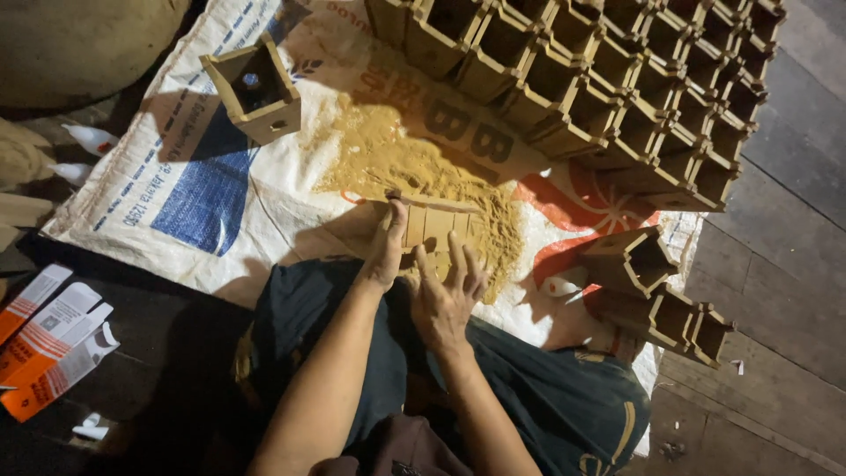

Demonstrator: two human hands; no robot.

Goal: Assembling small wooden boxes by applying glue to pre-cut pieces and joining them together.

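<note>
Head view: a person sits on the floor over a printed woven sack (203, 176).
Left grip: left hand (385, 251) pinches the left end of a slatted wooden panel (434, 225), thumb on its top edge.
Right grip: right hand (447, 295) lies spread, fingers flat on the panel.
Panel: just past the knees, at 12 o'clock from the hands, beside a sawdust pile (397, 154).
Done: many wooden boxes stacked (617, 88) at 1 o'clock; a few more (656, 291) at 3 o'clock; one box alone (254, 86) at 10 o'clock.
Left: this panel looks unassembled.
</note>
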